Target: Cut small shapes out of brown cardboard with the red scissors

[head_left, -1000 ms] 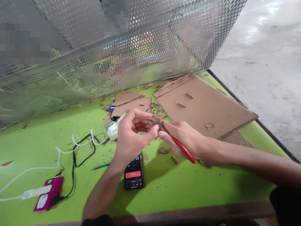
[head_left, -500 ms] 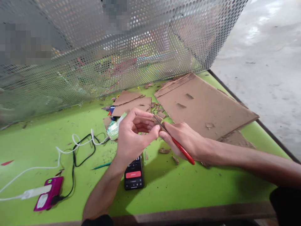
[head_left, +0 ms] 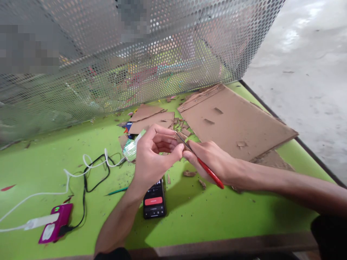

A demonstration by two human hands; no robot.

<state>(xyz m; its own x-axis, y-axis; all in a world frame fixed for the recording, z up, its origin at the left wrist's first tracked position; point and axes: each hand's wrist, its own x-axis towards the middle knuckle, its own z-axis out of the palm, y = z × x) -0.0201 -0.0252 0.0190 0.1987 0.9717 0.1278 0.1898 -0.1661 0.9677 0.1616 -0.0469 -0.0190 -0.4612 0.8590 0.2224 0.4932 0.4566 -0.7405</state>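
Observation:
My left hand (head_left: 151, 155) is raised over the green table (head_left: 81, 144), fingers curled and pinched on a small cardboard piece (head_left: 181, 138) that is mostly hidden by my fingers. My right hand (head_left: 214, 160) grips a red-handled knife (head_left: 210, 172). Its thin blade points up and left and meets the small piece at my left fingertips. Both hands touch at the fingertips above a black phone (head_left: 154, 198) with a lit screen.
A large cardboard sheet (head_left: 233, 122) lies at the right, smaller sheets (head_left: 151, 117) and scraps behind my hands. A tape roll (head_left: 130, 148), white and black cables (head_left: 89, 168), a pink device (head_left: 55, 227) and a green pencil (head_left: 116, 190) lie left. A perforated metal screen (head_left: 135, 54) stands behind.
Hardly anything has moved; my hands stay together with the knife against the small piece, shifting only slightly.

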